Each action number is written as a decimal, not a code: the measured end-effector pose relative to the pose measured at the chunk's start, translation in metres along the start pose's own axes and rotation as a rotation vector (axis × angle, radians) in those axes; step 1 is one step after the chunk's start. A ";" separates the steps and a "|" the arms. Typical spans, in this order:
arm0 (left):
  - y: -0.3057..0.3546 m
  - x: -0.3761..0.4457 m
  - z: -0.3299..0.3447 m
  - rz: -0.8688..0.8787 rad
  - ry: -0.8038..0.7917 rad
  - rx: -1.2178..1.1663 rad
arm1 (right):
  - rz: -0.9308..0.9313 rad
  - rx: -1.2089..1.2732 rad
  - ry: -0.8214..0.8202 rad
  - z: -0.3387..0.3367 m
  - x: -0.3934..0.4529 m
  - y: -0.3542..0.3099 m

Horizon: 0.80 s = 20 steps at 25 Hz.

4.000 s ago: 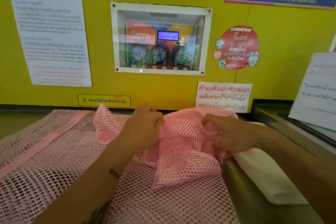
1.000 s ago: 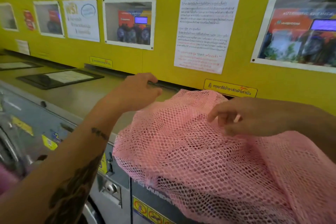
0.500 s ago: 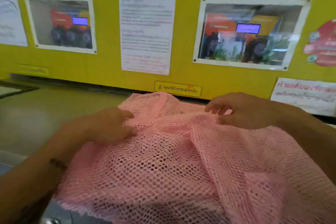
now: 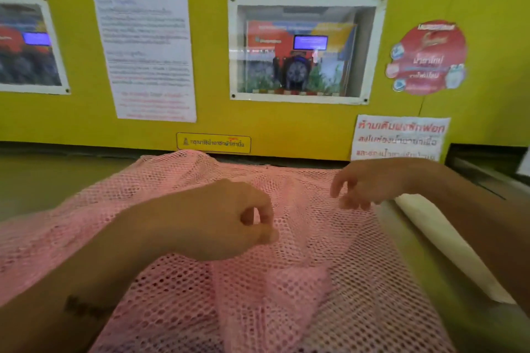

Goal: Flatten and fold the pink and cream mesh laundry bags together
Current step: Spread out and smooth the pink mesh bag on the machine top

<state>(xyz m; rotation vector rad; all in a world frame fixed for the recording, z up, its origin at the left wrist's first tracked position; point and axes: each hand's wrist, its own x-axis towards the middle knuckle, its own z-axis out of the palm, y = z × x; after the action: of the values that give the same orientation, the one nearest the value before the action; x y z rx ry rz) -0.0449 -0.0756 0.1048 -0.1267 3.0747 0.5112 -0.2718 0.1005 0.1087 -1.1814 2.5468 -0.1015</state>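
The pink mesh laundry bag (image 4: 301, 295) lies spread and wrinkled over the machine top, filling the lower half of the view. My left hand (image 4: 226, 223) is over its middle with fingers curled; thumb and forefinger meet at the mesh and seem to pinch it. My right hand (image 4: 364, 186) hovers at the bag's far right edge, its fingers loosely bent downward and holding nothing. The cream bag (image 4: 436, 238) lies folded as a long pale strip just right of the pink one, partly under my right forearm.
A yellow wall (image 4: 272, 129) with posters and a framed window (image 4: 307, 49) rises directly behind the bag. Bare olive machine top (image 4: 57, 178) extends to the left. A dark recessed lid (image 4: 487, 163) sits at the far right.
My view has swung right. The left hand moved from the bag's left side to its middle and curled its fingers. The right hand stays near the far right edge.
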 end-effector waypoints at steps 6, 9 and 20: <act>0.034 0.030 0.040 -0.040 -0.099 0.013 | -0.110 -0.167 -0.019 0.017 0.011 0.013; 0.040 0.033 0.045 -0.036 -0.057 -0.074 | -0.149 -0.212 0.044 0.001 0.013 0.019; 0.072 0.039 0.061 0.010 -0.138 -0.021 | 0.119 -0.335 0.341 -0.039 0.062 0.058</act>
<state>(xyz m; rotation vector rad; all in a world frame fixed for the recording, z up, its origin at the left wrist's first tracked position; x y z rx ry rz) -0.0893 0.0088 0.0690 -0.0728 2.9384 0.5290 -0.3643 0.0890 0.1171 -1.2096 3.0179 0.1752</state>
